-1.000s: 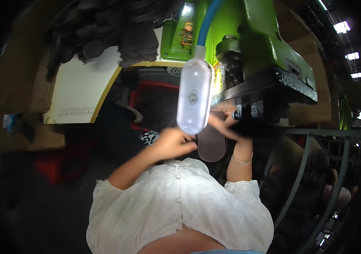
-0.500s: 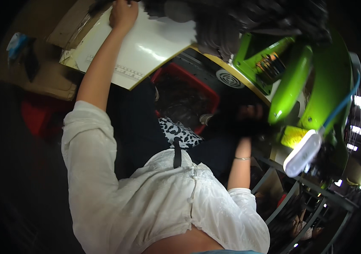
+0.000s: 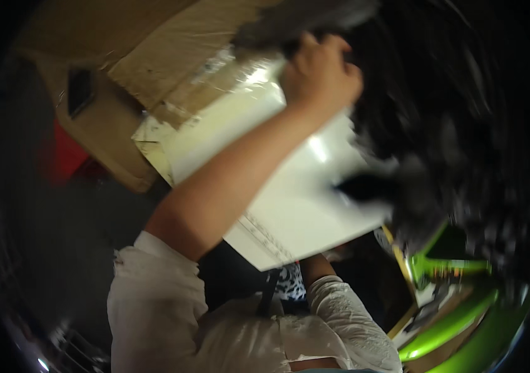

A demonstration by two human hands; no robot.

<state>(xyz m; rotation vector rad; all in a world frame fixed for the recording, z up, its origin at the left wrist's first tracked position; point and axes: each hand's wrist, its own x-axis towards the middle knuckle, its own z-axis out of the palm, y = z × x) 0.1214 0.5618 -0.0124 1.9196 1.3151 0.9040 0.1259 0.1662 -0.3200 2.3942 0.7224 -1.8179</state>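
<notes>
My left hand (image 3: 321,78) reaches across the white board (image 3: 315,211) on the worktable. Its fingers are curled closed on a piece of dark cloth (image 3: 305,28) at the board's far side; the fingertips are partly hidden. A heap of dark cloth pieces (image 3: 427,105) lies to the right of this hand, blurred. My right forearm (image 3: 318,268) goes under the near edge of the board. Only a small blurred bit of my right hand (image 3: 338,252) shows there, so its fingers cannot be made out.
A bright green machine (image 3: 458,329) stands at the lower right by the table's yellowish edge. Brown cardboard (image 3: 172,56) with clear tape adjoins the board at the far left. A dark phone-like object (image 3: 80,90) lies on more cardboard; something red (image 3: 69,152) is below it.
My view has swung, with the green machine now lower. My left hand has moved right over the board toward the cloth heap. My right hand has become mostly hidden under the board.
</notes>
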